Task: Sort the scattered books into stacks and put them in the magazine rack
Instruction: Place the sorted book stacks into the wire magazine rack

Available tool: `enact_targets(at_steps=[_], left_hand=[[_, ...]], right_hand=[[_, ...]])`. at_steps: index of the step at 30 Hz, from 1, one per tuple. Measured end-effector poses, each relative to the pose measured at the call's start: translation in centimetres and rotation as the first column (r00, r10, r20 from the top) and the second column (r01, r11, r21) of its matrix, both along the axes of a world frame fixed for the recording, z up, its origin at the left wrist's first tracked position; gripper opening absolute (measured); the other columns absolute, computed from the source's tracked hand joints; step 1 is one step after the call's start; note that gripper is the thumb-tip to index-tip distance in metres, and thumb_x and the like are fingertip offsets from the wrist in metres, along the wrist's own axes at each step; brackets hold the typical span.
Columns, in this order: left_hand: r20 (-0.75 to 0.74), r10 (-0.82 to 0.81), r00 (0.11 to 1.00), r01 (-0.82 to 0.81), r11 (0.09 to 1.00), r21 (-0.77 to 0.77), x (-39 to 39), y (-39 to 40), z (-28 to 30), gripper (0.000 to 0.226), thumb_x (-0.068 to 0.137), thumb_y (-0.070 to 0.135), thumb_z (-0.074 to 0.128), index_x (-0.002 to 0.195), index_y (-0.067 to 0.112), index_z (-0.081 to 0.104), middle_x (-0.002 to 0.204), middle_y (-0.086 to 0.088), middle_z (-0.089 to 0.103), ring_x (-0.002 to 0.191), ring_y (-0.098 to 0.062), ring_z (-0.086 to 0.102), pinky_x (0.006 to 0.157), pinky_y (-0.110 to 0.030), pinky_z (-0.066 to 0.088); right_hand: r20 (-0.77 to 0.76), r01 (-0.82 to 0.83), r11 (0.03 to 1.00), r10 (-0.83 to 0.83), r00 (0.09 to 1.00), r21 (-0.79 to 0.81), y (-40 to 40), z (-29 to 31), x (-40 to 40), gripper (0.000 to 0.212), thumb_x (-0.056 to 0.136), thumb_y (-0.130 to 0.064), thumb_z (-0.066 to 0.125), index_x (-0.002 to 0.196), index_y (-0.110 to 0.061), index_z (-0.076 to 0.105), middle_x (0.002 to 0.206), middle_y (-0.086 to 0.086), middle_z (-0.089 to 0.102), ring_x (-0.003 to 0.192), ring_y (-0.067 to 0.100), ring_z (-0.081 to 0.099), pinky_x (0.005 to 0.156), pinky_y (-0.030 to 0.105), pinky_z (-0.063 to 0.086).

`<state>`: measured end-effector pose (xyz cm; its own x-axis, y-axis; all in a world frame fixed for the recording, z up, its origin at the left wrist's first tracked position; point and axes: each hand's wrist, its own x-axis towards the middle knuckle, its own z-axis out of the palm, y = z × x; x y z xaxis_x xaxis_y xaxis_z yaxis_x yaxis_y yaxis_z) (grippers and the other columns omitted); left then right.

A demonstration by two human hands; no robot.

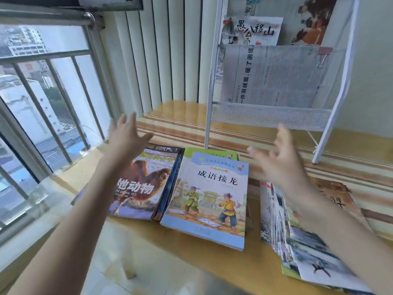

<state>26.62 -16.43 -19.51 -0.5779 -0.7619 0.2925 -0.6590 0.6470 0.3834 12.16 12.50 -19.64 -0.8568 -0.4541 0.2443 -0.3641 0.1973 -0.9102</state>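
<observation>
**Middle stack sits between both hands, below them**

Our left hand and right hand hover with fingers spread, holding nothing. The idiom-book stack lies on the tabletop below and between them, long axis running away from us. Camel-book stack is under the left wrist, fanned stack under the right forearm. Magazine rack stands beyond the right hand, so we judge that hand nearer.

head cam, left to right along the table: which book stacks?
camel-cover stack → blue-cover stack with two children → fanned stack of thin picture books. Both hands hover above, holding nothing.
</observation>
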Motion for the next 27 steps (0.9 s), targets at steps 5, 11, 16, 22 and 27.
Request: enact_targets(at_steps=[5, 11, 16, 22, 27], left_hand=[[-0.490, -0.203, 0.848, 0.357, 0.902, 0.243, -10.0, 5.4, 2.1, 0.085, 0.089, 0.050, 0.055, 0.151, 0.006, 0.016, 0.156, -0.012, 0.024, 0.143, -0.023, 0.023, 0.116, -0.035, 0.021], [-0.577, -0.148, 0.803, 0.443, 0.796, 0.413, -19.4, 7.3, 1.3, 0.069, 0.089, 0.049, 0.057, 0.129, -0.002, 0.034, 0.130, -0.020, 0.049, 0.121, -0.033, 0.048, 0.095, -0.037, 0.042], [-0.579, -0.121, 0.807, 0.349, 0.888, 0.301, -21.1, 6.5, 0.7, 0.019, 0.103, 0.024, 0.032, 0.096, 0.006, 0.030, 0.079, -0.013, 0.049, 0.085, -0.038, 0.054, 0.063, -0.033, 0.029], [-0.547, -0.090, 0.832, 0.275, 0.924, 0.266, -19.0, 7.5, 0.8, 0.039, 0.103, 0.018, 0.028, 0.130, -0.010, 0.025, 0.103, -0.028, 0.051, 0.090, -0.036, 0.052, 0.071, -0.031, 0.028], [-0.526, -0.051, 0.849, 0.260, 0.907, 0.331, -17.2, 8.8, 0.7, 0.047, 0.102, 0.023, 0.030, 0.139, -0.005, 0.024, 0.108, -0.014, 0.046, 0.108, -0.033, 0.052, 0.078, -0.029, 0.030]], right_hand=[[-0.269, 0.517, 0.837, -0.547, 0.793, -0.179, 3.4, 3.5, -10.6, 0.071, 0.082, -0.021, 0.065, 0.140, -0.008, 0.026, 0.144, 0.013, 0.027, 0.135, 0.025, 0.031, 0.111, 0.040, 0.029], [-0.004, 0.561, 0.821, -0.564, 0.826, 0.107, 3.9, 0.8, -19.9, 0.068, 0.092, -0.045, 0.052, 0.141, -0.005, 0.027, 0.135, 0.016, 0.042, 0.126, 0.035, 0.042, 0.099, 0.041, 0.039], [-0.168, 0.593, 0.799, -0.575, 0.801, 0.095, 4.0, 0.0, -21.0, 0.027, 0.103, -0.027, 0.027, 0.092, -0.007, 0.041, 0.077, 0.013, 0.046, 0.075, 0.033, 0.048, 0.060, 0.033, 0.027], [-0.315, 0.573, 0.804, -0.507, 0.802, 0.163, 6.6, -1.7, -17.3, 0.031, 0.102, -0.035, 0.021, 0.091, -0.012, 0.040, 0.071, 0.009, 0.049, 0.068, 0.031, 0.053, 0.057, 0.036, 0.041], [-0.321, 0.593, 0.781, -0.520, 0.792, 0.198, 8.3, -1.7, -15.0, 0.032, 0.101, -0.039, 0.019, 0.094, -0.016, 0.041, 0.075, 0.012, 0.054, 0.066, 0.033, 0.056, 0.056, 0.040, 0.047]])
